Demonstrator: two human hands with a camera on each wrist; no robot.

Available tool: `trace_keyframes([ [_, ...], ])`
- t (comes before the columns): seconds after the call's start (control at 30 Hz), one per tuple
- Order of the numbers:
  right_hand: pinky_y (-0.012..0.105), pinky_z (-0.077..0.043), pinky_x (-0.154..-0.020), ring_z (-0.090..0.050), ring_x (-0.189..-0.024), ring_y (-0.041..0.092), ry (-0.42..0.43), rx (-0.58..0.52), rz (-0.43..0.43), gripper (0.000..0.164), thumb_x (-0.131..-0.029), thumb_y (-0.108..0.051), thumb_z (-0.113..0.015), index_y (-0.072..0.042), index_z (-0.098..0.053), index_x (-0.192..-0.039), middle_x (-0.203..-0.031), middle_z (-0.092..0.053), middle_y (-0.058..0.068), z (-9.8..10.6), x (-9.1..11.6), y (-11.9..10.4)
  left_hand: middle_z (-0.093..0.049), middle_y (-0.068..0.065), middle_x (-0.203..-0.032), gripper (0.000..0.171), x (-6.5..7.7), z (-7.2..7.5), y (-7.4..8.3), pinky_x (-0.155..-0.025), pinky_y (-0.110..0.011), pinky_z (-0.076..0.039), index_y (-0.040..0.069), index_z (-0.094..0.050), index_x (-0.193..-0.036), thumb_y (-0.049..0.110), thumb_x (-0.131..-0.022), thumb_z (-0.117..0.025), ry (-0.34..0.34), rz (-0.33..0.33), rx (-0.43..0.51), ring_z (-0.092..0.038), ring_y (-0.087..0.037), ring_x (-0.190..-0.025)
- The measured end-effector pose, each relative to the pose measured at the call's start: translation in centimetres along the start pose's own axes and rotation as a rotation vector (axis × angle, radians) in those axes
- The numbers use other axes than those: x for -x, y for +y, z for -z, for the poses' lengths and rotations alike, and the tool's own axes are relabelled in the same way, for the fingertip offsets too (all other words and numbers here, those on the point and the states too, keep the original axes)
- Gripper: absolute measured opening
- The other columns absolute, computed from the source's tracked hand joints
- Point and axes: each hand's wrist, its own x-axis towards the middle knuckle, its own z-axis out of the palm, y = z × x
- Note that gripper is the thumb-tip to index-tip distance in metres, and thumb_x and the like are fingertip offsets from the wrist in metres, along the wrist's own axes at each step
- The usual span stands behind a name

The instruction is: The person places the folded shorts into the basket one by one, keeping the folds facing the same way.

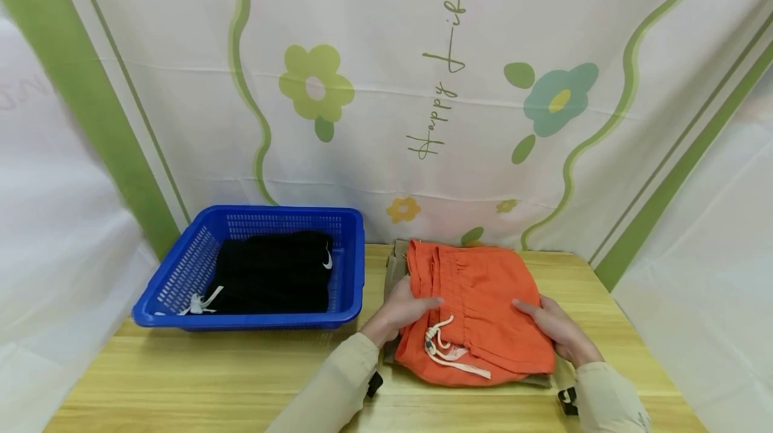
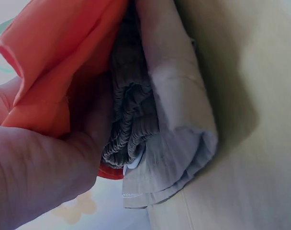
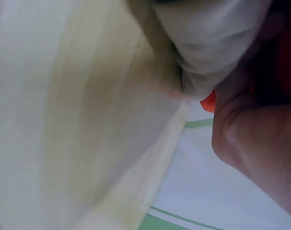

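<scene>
From the head view, a blue basket (image 1: 260, 321) with slotted walls stands on the wooden table (image 1: 241, 379), off beyond my left sleeve (image 1: 329, 386), and in it lies a folded black garment (image 1: 272, 275) bearing a white swoosh, its white drawstring (image 1: 198, 304) gathered at the near left corner. The orange garment (image 1: 495, 312) is outside the basket, to its right, folded over a khaki garment (image 1: 395, 268). I have it by both sides: my left hand (image 1: 401, 309) and right hand (image 1: 560, 332) each grip an edge, thumb on top. From my left wrist, I see my fingers pinching the orange cloth, with a dark gathered band (image 2: 128, 143) and rolled khaki cloth close beside it. From my right wrist, my hand is against the khaki cloth and a bit of orange; shadow hides my fingertips, so that view cannot tell me how they lie.
</scene>
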Motion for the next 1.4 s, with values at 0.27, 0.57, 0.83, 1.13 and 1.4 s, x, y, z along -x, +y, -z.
trace_keyframes([
  [0.27, 0.034, -0.054, -0.085, -0.062, -0.107, 0.021, 0.045, 0.085, 0.076, 0.061, -0.106, -0.017, -0.054, 0.01, -0.025, -0.152, -0.135, -0.053, 0.024, -0.4, 0.5, -0.2, -0.053, -0.016, -0.14, 0.084, -0.2, -0.7, 0.0, -0.105, -0.051, -0.045, 0.002, -0.037, -0.152, 0.017, -0.085, -0.085, 0.021, -0.035, 0.034, -0.054, -0.032, -0.125],
  [0.57, 0.031, -0.052, -0.086, -0.06, -0.107, 0.023, 0.093, 0.18, 0.148, 0.059, -0.103, -0.017, -0.06, 0.006, -0.032, -0.149, -0.137, -0.052, 0.024, -1.0, 1.4, -1.7, -0.058, -0.011, -0.125, 0.079, 0.3, -0.7, -0.2, -0.094, -0.047, -0.052, 0.003, -0.045, -0.142, -0.001, -0.075, -0.087, 0.049, -0.063, 0.039, -0.06, -0.027, -0.111],
  [0.83, 0.03, -0.052, -0.086, -0.06, -0.111, 0.026, 0.049, 0.223, 0.183, 0.061, -0.102, -0.015, -0.062, 0.01, -0.031, -0.148, -0.135, -0.054, 0.026, -1.6, 2.5, -2.2, -0.057, -0.011, -0.129, 0.086, 1.2, -0.2, -0.2, -0.097, -0.049, -0.05, 0.005, -0.044, -0.144, -0.001, -0.071, -0.088, 0.047, -0.081, 0.019, -0.059, -0.028, -0.114],
  [1.13, 0.051, -0.043, -0.101, -0.047, -0.129, 0.046, 0.085, 0.33, 0.145, 0.09, -0.101, -0.023, -0.066, 0.01, -0.003, -0.156, -0.149, -0.031, 0.038, -1.2, 2.7, -2.3, -0.017, -0.017, -0.167, 0.115, 1.2, 0.0, 0.1, -0.111, -0.06, -0.035, 0.018, 0.0, -0.165, 0.019, -0.086, -0.084, -0.067, -0.168, -0.093, -0.033, -0.044, -0.144],
  [1.4, 0.068, -0.021, -0.111, -0.014, -0.146, 0.054, 0.061, 0.355, 0.274, 0.096, -0.094, -0.009, -0.071, -0.008, -0.007, -0.164, -0.164, -0.006, 0.031, -0.9, 2.2, -1.8, -0.036, -0.008, -0.16, 0.082, 0.5, -0.2, 0.5, -0.109, -0.059, -0.038, 0.024, -0.043, -0.156, 0.022, -0.085, -0.085, -0.173, -0.207, -0.178, -0.034, -0.035, -0.146],
])
